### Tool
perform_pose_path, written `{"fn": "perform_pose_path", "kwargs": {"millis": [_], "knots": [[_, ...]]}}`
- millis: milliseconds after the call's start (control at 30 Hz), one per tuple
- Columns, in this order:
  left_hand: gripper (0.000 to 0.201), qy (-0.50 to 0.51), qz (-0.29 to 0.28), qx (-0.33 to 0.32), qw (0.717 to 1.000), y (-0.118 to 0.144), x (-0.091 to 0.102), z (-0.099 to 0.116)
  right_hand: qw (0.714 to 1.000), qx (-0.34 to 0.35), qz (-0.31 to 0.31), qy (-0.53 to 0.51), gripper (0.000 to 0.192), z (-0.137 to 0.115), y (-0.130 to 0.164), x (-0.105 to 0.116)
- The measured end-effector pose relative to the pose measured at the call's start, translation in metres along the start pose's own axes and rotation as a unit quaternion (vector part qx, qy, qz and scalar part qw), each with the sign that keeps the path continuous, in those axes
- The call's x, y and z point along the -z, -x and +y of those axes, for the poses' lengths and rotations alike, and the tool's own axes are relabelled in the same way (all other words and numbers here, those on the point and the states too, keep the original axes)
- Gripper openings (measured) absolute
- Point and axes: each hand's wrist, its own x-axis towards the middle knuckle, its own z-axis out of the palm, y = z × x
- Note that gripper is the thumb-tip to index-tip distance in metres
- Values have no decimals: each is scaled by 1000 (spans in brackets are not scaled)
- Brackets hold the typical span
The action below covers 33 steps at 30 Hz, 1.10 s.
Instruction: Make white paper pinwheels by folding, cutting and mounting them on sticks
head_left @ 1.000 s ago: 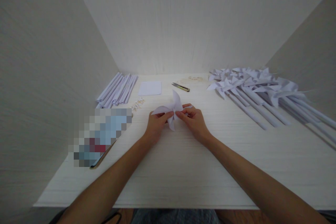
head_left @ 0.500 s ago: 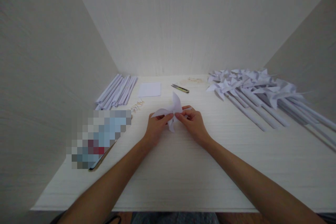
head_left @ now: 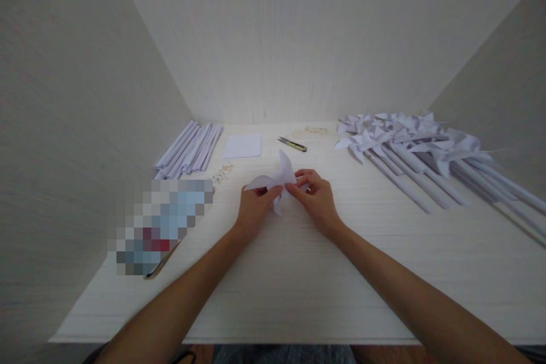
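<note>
Left hand [head_left: 255,207] and right hand [head_left: 316,196], each in a narrow pinch on pinwheel [head_left: 285,169]; its right side mostly hidden. Phone [head_left: 173,226] pixelated.

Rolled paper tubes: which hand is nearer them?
Left. Holding one side of the paper pinwheel, the left hand is right of the rolled paper tubes and closer to the camera; the right hand, holding the other side, is farther right.

Walled table [head_left: 273,296] and piled pinwheels [head_left: 365,139] suggest a craft booth.
</note>
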Motion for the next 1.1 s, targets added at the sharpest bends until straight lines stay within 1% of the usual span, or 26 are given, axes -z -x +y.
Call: {"fn": "perform_pose_path", "kwargs": {"millis": [100,167,233,300,433,500,600,800,967,1100], "knots": [[14,-4,-10,21,1000,0,1,2,997,-11,12,-69,27,-3,-1,2],[15,-32,-25,17,999,0,3,2,995,-23,-11,-98,31,-5,-1,2],[16,-76,-40,4,996,-1,4,1,993,-36,-44,-101,35,-7,0,2],[16,-109,-57,-15,992,-2,5,-1,991,-52,-64,-103,38,-7,0,1],[13,-135,-77,-46,987,-2,6,-1,984,-79,-74,-141,41,-4,-1,0],[15,-156,-75,-46,984,-2,6,0,983,-87,-78,-145,42,-2,-2,0],[17,-179,-73,-40,980,-2,6,1,985,-89,-66,-134,43,0,-2,0],[16,-143,-80,-48,985,-3,6,0,986,-82,-39,-142,43,-1,0,-2],[19,-119,-84,-43,988,-1,6,-1,988,-82,-26,-132,43,-4,2,-3],[18,-98,-84,-54,990,1,4,-2,987,-81,-20,-138,43,-5,3,-4]]}}
